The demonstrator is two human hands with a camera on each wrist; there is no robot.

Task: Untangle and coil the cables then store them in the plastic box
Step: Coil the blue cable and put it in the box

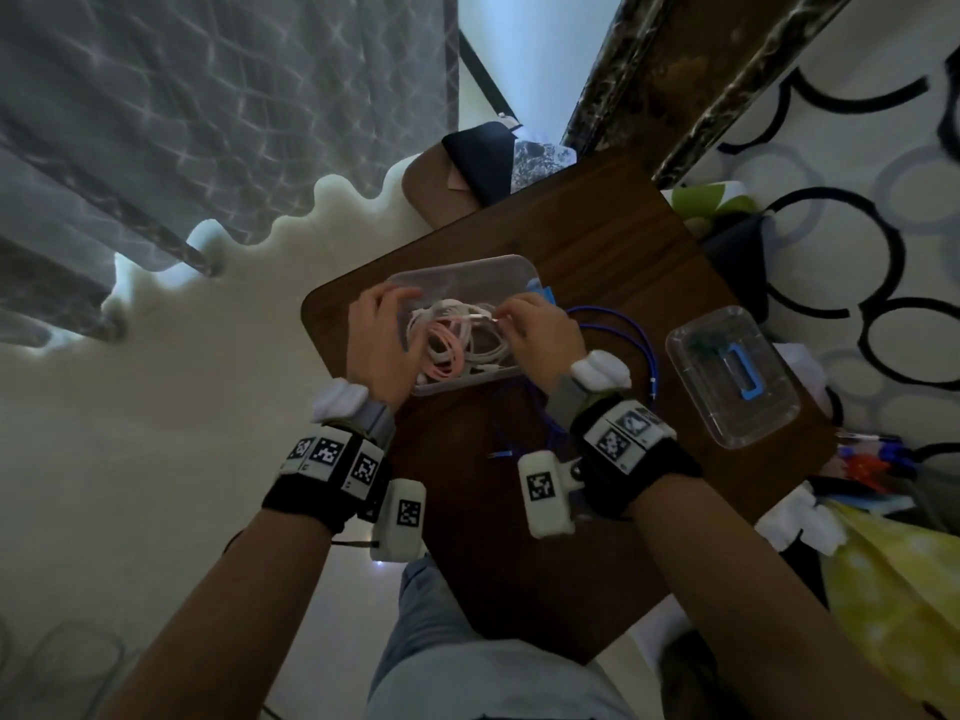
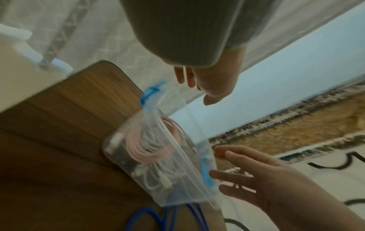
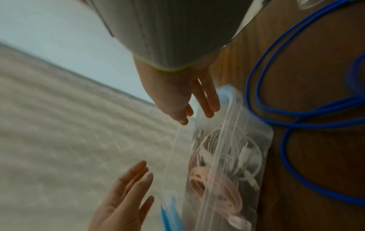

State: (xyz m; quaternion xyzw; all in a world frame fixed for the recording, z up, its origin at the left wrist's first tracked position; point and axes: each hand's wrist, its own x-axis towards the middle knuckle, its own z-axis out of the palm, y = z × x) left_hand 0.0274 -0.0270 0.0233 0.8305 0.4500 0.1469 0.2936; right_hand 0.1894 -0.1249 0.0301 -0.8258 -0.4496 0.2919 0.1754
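Over plastic box (image 1: 498, 275): both hands (image 1: 382, 330) (image 1: 537, 330) spread, gripping nothing; white cables (image 1: 483, 345) limp, springy; lift by whole bundle.

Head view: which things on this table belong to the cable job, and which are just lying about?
Job:
- plastic box
- white cables and pink cable, coiled inside it
- blue cable, loose on the table
- left hand and right hand at the box

Lying about:
- second clear box with blue clip
- yellow bag
- pens
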